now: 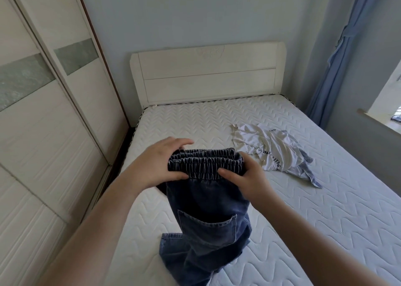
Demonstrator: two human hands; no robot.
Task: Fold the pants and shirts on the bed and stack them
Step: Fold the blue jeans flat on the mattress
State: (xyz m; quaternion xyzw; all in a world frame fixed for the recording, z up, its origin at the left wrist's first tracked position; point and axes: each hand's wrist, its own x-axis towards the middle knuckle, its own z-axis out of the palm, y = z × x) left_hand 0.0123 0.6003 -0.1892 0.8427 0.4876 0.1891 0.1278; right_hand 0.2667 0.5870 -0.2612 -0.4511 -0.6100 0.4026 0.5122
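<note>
Dark blue denim pants [208, 216] with an elastic waistband hang above the bed [325, 209], doubled lengthwise, back pocket facing me, legs drooping onto the mattress near the front. My left hand [160, 166] grips the left end of the waistband, and my right hand [247, 177] pinches its right end. A crumpled white shirt [269, 149] with black lettering lies on the mattress to the right, partly over a light blue striped shirt [308, 170].
A white headboard [208, 73] stands at the far end against the wall. A tall white wardrobe [43, 116] runs along the left side of the bed. Blue curtains [347, 53] and a window sill [377, 121] are on the right.
</note>
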